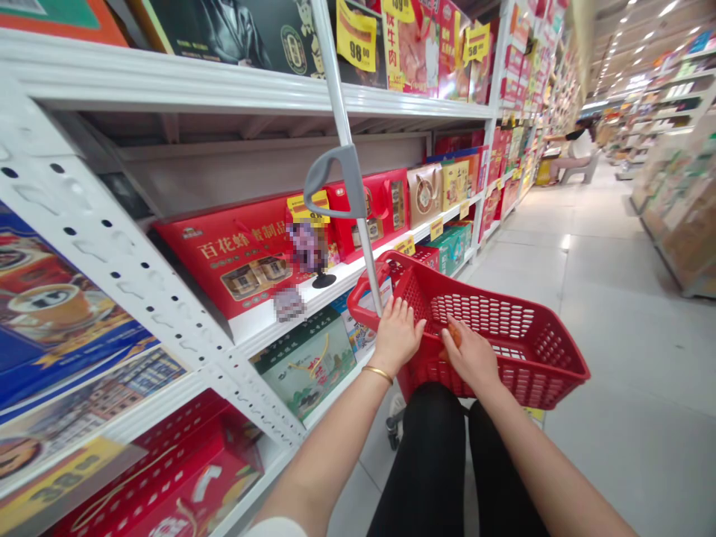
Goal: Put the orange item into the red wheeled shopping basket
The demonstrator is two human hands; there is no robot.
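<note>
White steel shelving (112, 246) | red gift boxes (235, 257) on shelf | yellow price tags (356, 33) on upper shelf | seated person (576, 153) far along shelving | tiled floor (615, 358) beside shelving

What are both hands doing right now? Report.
Left hand: open, resting on the red basket.
Right hand: closed, holding an orange item.

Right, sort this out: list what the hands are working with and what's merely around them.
With the hands:
left hand, on the basket
right hand, over a small orange item
red plastic shopping basket

Merely around:
boxed goods on white metal shelves
grey pole
seated person down the aisle
</note>
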